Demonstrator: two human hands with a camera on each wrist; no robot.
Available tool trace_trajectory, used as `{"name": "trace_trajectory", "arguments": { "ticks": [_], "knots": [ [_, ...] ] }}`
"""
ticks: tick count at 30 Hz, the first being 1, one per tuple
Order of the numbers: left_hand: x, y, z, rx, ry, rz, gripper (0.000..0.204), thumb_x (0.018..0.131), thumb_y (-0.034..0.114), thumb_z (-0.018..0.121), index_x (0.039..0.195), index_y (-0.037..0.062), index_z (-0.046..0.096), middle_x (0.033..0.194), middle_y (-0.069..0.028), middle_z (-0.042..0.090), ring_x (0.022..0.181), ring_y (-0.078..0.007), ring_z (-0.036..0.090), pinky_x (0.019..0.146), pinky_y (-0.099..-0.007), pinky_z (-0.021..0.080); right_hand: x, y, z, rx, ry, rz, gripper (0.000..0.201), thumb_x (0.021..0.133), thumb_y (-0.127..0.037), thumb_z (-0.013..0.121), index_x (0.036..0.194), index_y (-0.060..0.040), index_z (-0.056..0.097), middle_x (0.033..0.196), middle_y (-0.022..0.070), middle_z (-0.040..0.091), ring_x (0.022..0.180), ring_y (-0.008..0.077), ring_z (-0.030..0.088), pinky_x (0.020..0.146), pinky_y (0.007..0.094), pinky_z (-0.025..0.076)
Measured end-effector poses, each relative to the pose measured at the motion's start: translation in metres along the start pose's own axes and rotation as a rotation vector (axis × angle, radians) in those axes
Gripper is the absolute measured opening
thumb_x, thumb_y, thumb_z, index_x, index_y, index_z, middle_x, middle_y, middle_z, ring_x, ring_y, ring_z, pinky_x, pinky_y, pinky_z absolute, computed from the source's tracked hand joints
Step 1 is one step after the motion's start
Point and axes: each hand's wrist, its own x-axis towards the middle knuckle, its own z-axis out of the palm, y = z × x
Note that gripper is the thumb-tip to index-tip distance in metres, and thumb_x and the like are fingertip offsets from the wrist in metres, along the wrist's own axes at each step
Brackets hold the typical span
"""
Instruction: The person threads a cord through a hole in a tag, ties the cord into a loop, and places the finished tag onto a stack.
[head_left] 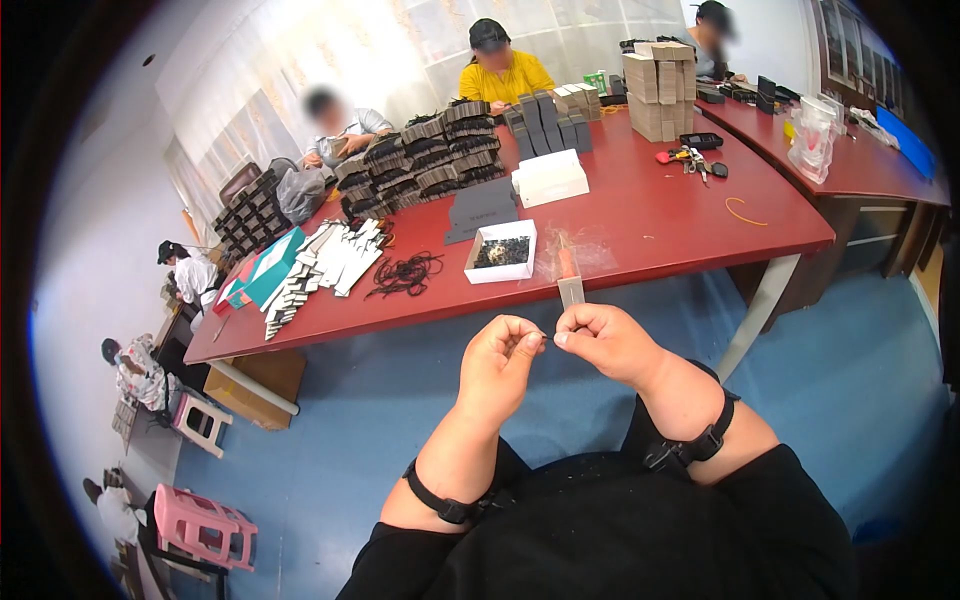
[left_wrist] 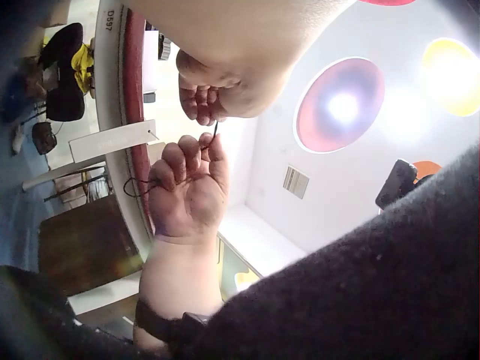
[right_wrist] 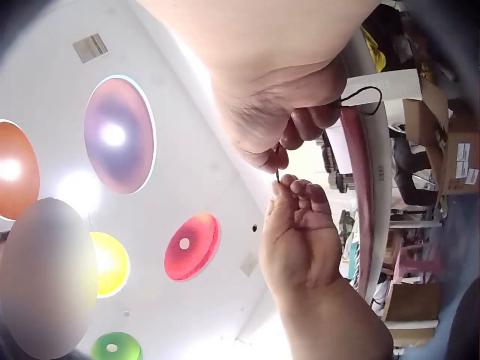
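In the head view my left hand (head_left: 497, 365) and right hand (head_left: 608, 345) meet just in front of the table edge. Thumb and finger of each pinch a thin black cord (left_wrist: 217, 130), a short stretch of which spans the gap between the fingertips. A pale, narrow hang tag (left_wrist: 112, 142) with a small hole at one end hangs by my right hand, on its far side. Past the right fingers a loop of the black cord (right_wrist: 380, 100) sticks out beside the tag. Curled fingers hide part of the cord.
On the red table (head_left: 640, 225) stand a white box of small black pieces (head_left: 500, 250), a heap of pale tags (head_left: 335, 258), black cords (head_left: 403, 274) and stacked bundles (head_left: 420, 160). Clear plastic film (head_left: 590, 255) lies near the edge. Several people sit around.
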Motion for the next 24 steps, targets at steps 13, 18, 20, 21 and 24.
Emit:
{"name": "trace_trajectory", "arguments": {
  "ticks": [13,18,20,21,24],
  "knots": [
    [-0.001,0.02,0.005,0.933,-0.107,0.509,0.027,0.065,0.003,0.069,0.092,0.0049,0.063,0.081,-0.0085,0.056,0.078,-0.0267,0.054,0.069,-0.0361,0.045,-0.006,-0.03,0.003,-0.829,-0.001,-0.345,0.009,0.073,-0.013,0.063,0.076,-0.0055,0.06,0.071,0.0078,0.058,0.063,0.0233,0.056,0.058,0.0323,0.045],
    [0.0,0.018,0.007,0.917,-0.133,0.493,0.012,0.069,0.004,0.067,0.081,0.0038,0.063,0.072,-0.0088,0.059,0.069,-0.025,0.057,0.064,-0.0343,0.047,-0.007,-0.037,-0.001,-1.099,0.008,-0.582,0.008,0.069,-0.013,0.065,0.072,-0.0068,0.06,0.07,0.0054,0.057,0.068,0.0257,0.057,0.061,0.0342,0.046],
    [0.001,0.024,0.005,0.753,-0.192,0.157,0.007,0.072,0.002,0.067,0.073,0.0016,0.061,0.069,-0.0096,0.061,0.062,-0.0222,0.058,0.058,-0.0313,0.047,-0.005,-0.038,-0.001,-1.108,0.016,-0.638,0.009,0.068,-0.012,0.067,0.073,-0.007,0.06,0.069,0.0051,0.056,0.067,0.0253,0.057,0.06,0.0342,0.046],
    [0.005,0.022,-0.001,0.754,-0.192,0.159,0.007,0.072,0.002,0.067,0.073,0.0016,0.061,0.069,-0.0096,0.061,0.062,-0.0222,0.058,0.058,-0.0313,0.047,-0.003,-0.039,-0.001,-1.119,0.026,-0.7,0.01,0.067,-0.012,0.068,0.073,-0.0071,0.061,0.068,0.0049,0.056,0.066,0.025,0.056,0.059,0.0341,0.045],
    [0.013,0.004,-0.02,-0.404,-0.406,-0.32,0.015,0.077,0.005,0.068,0.068,0.0012,0.057,0.073,-0.0091,0.061,0.062,-0.0142,0.057,0.053,-0.0223,0.044,-0.001,-0.031,0.004,-0.87,0.273,-0.817,0.016,0.064,-0.006,0.073,0.075,-0.0081,0.061,0.063,0.0048,0.054,0.057,0.022,0.053,0.05,0.0309,0.04]
  ]
}}
